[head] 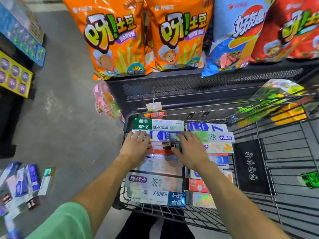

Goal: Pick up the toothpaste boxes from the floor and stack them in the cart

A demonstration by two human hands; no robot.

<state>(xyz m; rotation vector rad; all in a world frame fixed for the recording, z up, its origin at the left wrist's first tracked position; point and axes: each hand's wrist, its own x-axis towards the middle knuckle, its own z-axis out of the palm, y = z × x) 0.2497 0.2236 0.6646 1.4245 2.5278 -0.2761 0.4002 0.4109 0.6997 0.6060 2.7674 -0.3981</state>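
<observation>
Two rows of toothpaste boxes lie stacked in the left end of the black wire cart [269, 171]. Both hands hold a blue and white toothpaste box [163, 136] in the left row, just behind a red one. My left hand [137, 144] grips its left end and my right hand [189, 146] grips its right end. A green SP-2 box [158, 124] lies beyond it, and a blue SP-1 box [158, 197] lies nearest me. Several more toothpaste boxes [25, 183] lie scattered on the grey floor at the lower left, blurred.
A black mesh shelf [198, 87] stands right behind the cart, carrying large orange, blue and red snack bags [110, 37]. Pink packets [105, 100] hang at its left corner. Boxed goods [15, 76] line the left edge. The cart's right part holds a small green packet [310, 179].
</observation>
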